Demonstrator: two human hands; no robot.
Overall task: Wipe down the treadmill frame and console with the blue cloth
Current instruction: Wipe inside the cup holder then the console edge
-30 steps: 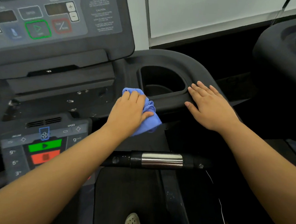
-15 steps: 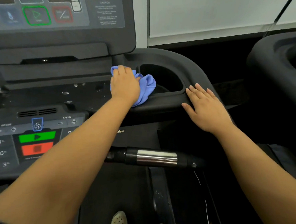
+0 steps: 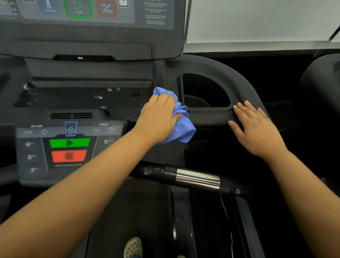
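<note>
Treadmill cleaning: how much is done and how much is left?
Nothing looks clearly finished. Right now the left hand presses the bunched blue cloth on the frame beside the cup holder, while the right hand rests flat on its rim. Likely left to do: the shelf showing white specks, the button panel and the upper console.

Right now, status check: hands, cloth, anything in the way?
Left hand grips blue cloth, pressing it on treadmill frame left of cup holder. Right hand open, flat on frame by holder's rim. Nothing on the frame between them.
</note>
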